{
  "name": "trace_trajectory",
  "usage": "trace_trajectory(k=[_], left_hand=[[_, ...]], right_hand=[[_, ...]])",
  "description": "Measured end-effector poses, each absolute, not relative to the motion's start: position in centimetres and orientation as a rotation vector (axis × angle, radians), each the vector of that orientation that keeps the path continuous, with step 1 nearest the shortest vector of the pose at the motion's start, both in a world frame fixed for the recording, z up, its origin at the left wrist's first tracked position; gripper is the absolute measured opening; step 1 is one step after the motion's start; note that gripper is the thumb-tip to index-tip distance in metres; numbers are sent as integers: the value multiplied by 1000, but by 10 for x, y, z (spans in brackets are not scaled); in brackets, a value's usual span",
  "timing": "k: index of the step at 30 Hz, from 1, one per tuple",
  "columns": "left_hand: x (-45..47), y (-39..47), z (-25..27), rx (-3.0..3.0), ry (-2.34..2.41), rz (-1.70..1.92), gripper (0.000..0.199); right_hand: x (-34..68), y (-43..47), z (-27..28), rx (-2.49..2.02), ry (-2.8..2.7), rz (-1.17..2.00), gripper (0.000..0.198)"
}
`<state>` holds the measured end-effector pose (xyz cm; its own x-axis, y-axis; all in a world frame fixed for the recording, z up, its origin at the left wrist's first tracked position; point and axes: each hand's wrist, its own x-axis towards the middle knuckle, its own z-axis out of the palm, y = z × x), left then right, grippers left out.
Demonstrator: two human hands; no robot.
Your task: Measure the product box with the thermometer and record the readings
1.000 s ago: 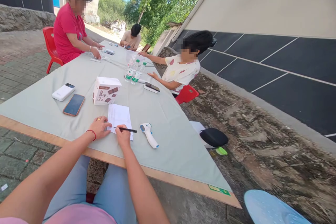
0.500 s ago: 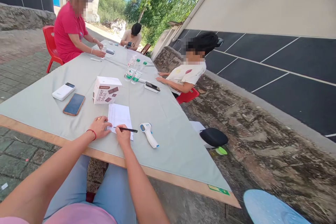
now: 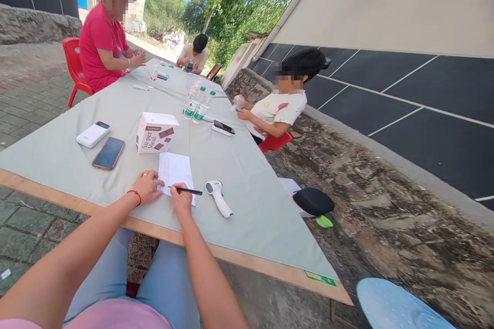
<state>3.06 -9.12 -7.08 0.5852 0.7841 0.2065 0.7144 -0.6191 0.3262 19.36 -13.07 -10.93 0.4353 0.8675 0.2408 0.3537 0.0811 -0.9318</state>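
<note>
My right hand [image 3: 180,199] is closed round a black pen [image 3: 190,190], its tip over a white sheet of paper [image 3: 175,167] that bears faint print or writing. Flat on the tabletop at the sheet's left edge lies my left hand [image 3: 147,186], fingers stretched out and touching the paper. A white infrared thermometer [image 3: 219,198] rests just right of my right hand. Behind the paper stands a white and brown box [image 3: 156,132] marked "Su-per Meal". To the left of the box are a phone [image 3: 108,153] in a brown case and a white power bank [image 3: 93,134].
Water bottles [image 3: 199,108] with green caps stand mid-table, near another phone [image 3: 224,127] on a white object. A person in pink [image 3: 102,46] sits at the left, one in white [image 3: 278,108] at the right, another [image 3: 195,54] at the far end. The table's wooden edge [image 3: 173,236] is nearest me.
The person in pink has drawn both hands back from a bottle and holds them together. The person in white has raised a clear, crinkled item. My hands look almost unmoved.
</note>
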Motion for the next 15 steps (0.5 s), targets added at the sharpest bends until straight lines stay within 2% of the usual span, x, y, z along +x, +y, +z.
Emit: trace_trajectory(k=[15], left_hand=[[31,-90,-71,2596,1258,485,24]], right_hand=[[193,-132,-108,-1499,-1134,532,13]])
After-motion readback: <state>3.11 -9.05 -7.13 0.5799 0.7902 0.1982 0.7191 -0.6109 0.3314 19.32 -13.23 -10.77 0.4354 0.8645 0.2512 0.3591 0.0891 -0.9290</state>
